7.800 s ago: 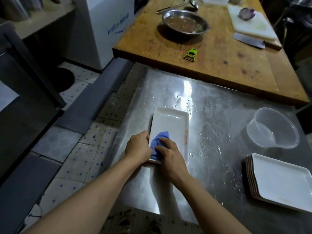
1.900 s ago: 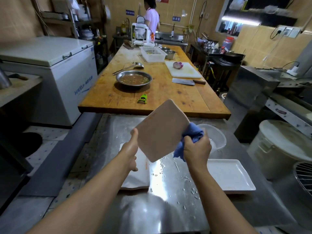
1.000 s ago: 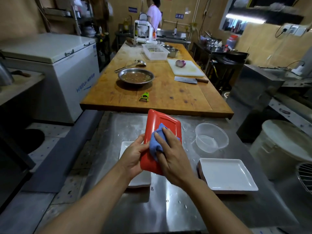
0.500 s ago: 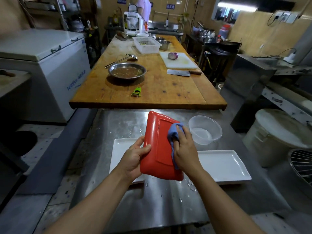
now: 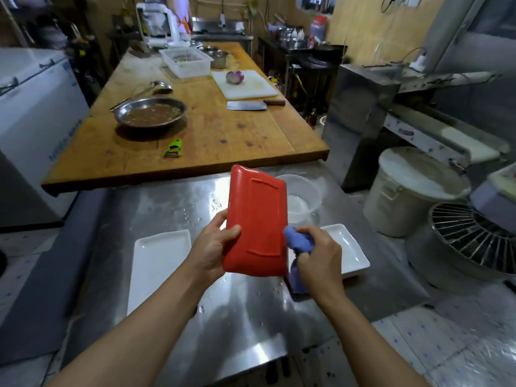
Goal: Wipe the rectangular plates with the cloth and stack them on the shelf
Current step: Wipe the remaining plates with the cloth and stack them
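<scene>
Here we hold one red plate [image 5: 255, 222] upright at the centre of the frame, its underside turned to us, above the steel table [image 5: 173, 208]. Our left hand [image 5: 212, 248] grips its lower left edge, thumb across the back and fingers curled behind; our right hand [image 5: 318, 255] is bunched around the blue cloth [image 5: 297, 243], which touches the plate's lower right edge. We judge the plate stiff and fairly light, probably melamine or glazed ware (we cannot tell which), so it will not bend under the wipe but could chip if dropped. Water drops lie on the table, so the plate may be slick; a grip on the long edges, thumb on one face and fingers on the other, looks safest, with the raised foot ring on the back as a stop. The cloth is soft and limp and will follow the rim. Counted: one red plate in hand, one white plate [image 5: 157, 263] flat at lower left of centre, one white plate [image 5: 344, 252] showing at right of centre (whether more lie beneath it is hidden), one cloth, one clear tub [image 5: 303, 194] behind the plate. No shelf can be picked out with certainty.
</scene>
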A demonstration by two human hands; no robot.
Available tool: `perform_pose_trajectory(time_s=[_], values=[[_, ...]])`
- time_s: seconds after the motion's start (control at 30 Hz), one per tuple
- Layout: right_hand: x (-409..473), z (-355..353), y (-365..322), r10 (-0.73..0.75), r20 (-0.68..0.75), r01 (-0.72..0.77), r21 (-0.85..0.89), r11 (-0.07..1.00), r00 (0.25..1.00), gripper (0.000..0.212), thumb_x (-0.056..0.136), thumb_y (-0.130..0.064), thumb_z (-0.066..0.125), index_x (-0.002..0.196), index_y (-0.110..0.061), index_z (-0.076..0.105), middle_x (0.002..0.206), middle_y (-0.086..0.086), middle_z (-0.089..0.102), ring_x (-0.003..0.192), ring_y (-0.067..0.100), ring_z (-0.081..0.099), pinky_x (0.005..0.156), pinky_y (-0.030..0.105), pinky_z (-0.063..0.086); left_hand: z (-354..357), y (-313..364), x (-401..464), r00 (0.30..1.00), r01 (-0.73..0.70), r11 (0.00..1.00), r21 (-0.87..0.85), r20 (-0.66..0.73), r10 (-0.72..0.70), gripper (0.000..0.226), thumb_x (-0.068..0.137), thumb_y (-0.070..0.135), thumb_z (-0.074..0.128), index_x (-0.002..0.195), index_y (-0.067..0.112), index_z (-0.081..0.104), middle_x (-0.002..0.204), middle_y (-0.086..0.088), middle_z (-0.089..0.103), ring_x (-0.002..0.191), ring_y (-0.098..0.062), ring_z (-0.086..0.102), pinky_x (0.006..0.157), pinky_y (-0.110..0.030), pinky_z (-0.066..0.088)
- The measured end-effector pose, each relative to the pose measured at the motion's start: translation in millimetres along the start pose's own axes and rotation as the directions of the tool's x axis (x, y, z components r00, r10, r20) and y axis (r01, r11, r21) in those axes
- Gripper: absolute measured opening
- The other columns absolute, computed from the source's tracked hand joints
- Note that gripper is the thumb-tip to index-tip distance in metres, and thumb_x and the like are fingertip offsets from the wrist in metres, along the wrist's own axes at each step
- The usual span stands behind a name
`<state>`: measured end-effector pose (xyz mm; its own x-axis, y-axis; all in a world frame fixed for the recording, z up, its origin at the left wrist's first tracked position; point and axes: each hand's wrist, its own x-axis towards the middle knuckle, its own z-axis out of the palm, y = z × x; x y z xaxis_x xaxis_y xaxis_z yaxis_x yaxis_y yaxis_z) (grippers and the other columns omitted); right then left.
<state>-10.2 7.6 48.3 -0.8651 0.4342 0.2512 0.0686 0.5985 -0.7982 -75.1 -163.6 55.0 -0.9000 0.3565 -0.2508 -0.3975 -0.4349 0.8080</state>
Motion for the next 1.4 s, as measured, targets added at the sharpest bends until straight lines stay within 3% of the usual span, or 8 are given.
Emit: perform_pose_trajectory(time_s=[0.17,0.37,0.47,0.63,0.8,0.97,1.1,1.4], values=[[20,-40,43,0.175,-0.185,-0.166,0.064,0.984,0.967,0.032,0.074,0.009,0.054,0.094,-0.012,0.066,0.086,0.004,0.066,0.078,0.02,0.059,0.066,0.025,0.04,51,-12,23,0.993,-0.118,0.79,0.602,0.096,0.075,0.042,0.088,-0.01,0.045,0.105,0.026,0.058,0.09,-0.005,0.07,0.075,-0.023,0.066,0.063,-0.043,0.056],[28,-73,91,0.327,-0.306,-0.315,0.088,0.945,0.894,0.027,0.079,0.005,0.054,0.087,-0.021,0.06,0.074,-0.007,0.058,0.066,0.009,0.051,0.053,0.01,0.032,84,-76,48,0.932,-0.278,-0.104,0.955,0.295,0.21,0.049,0.088,0.008,0.047,0.124,0.041,0.048,0.101,-0.006,0.066,0.092,-0.032,0.059,0.071,-0.033,0.043],[29,-82,108,0.382,-0.374,-0.364,0.122,0.923,0.845,0.023,0.083,-0.001,0.059,0.088,-0.022,0.053,0.069,-0.019,0.049,0.061,-0.003,0.045,0.049,-0.001,0.031,88,-107,54,0.927,-0.32,-0.304,0.897,0.363,0.095,0.057,0.08,0.009,0.047,0.125,0.043,0.042,0.109,0.001,0.065,0.099,-0.028,0.059,0.066,-0.03,0.032],[29,-88,131,0.457,-0.363,-0.421,0.178,0.89,0.812,0.02,0.084,-0.006,0.063,0.094,-0.017,0.05,0.074,-0.014,0.047,0.067,0.01,0.047,0.055,0.015,0.03,90,-144,61,0.9,-0.398,-0.325,0.858,0.434,0.046,0.039,0.092,0.021,0.04,0.128,0.036,0.044,0.128,0.01,0.054,0.117,-0.015,0.051,0.078,-0.03,0.042],[29,-90,140,0.473,-0.343,-0.413,0.237,0.879,0.811,0.021,0.083,-0.007,0.064,0.09,-0.02,0.049,0.076,-0.019,0.048,0.066,-0.001,0.048,0.053,0.009,0.034,88,-168,60,0.9,-0.402,-0.356,0.843,0.435,0.014,0.04,0.093,0.017,0.03,0.127,0.031,0.044,0.124,0.01,0.05,0.12,-0.01,0.045,0.072,-0.034,0.048],[30,-88,142,0.493,-0.276,-0.407,0.316,0.857,0.825,0.025,0.085,-0.006,0.062,0.085,-0.026,0.047,0.083,-0.01,0.055,0.073,0.008,0.057,0.057,0.013,0.044,82,-179,61,0.891,-0.426,-0.264,0.865,0.452,0.044,0.081,0.071,0.029,-0.004,0.126,0.022,0.055,0.13,0.003,0.055,0.121,-0.008,0.034,0.074,-0.038,0.052],[31,-83,145,0.504,-0.261,-0.423,0.309,0.852,0.823,0.02,0.085,-0.006,0.063,0.091,-0.02,0.05,0.089,-0.003,0.058,0.079,0.015,0.059,0.066,0.027,0.05,76,-182,64,0.908,-0.407,-0.267,0.873,0.419,-0.014,0.077,0.076,0.029,-0.003,0.134,0.028,0.048,0.143,0.01,0.043,0.133,-0.007,0.031,0.084,-0.034,0.049],[32,-70,142,0.529,-0.256,-0.454,0.299,0.839,0.809,0.021,0.085,-0.009,0.063,0.089,-0.024,0.05,0.087,-0.006,0.058,0.079,0.015,0.062,0.063,0.027,0.051,68,-189,73,0.907,-0.422,-0.256,0.87,0.4,-0.134,0.042,0.101,0.027,0.028,0.143,0.033,0.03,0.155,0.015,0.018,0.143,-0.006,0.012,0.096,-0.034,0.043]])
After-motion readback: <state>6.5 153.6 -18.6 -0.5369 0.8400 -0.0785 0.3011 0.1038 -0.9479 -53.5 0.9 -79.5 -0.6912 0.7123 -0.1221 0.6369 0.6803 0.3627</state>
